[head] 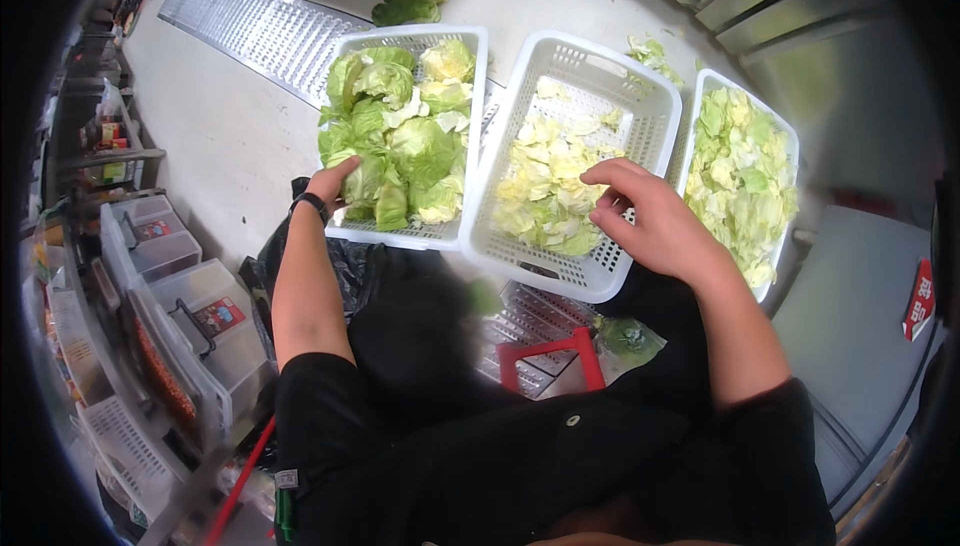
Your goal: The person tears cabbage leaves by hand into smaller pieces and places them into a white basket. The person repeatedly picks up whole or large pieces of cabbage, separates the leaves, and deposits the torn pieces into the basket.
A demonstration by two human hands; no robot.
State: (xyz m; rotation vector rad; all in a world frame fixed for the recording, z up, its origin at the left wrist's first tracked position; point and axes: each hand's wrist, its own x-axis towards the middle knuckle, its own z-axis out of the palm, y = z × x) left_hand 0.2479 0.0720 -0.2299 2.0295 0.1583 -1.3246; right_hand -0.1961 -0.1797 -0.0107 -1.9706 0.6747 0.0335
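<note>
In the left white plastic basket lie several heads and chunks of green lettuce. My left hand reaches over its left side and grips a lettuce head, with some fingers hidden behind it. Torn pale lettuce leaves cover part of the bottom of the middle white basket. Just above those leaves hovers my right hand, fingers bent and apart from the thumb, with nothing visible in it. To the right, a third white basket is heaped with torn lettuce leaves.
Lidded clear bins line the left side by a shelf. A perforated metal drain cover crosses the floor. Loose outer leaves lie behind the left basket. A red frame stands between my legs; a grey surface is at right.
</note>
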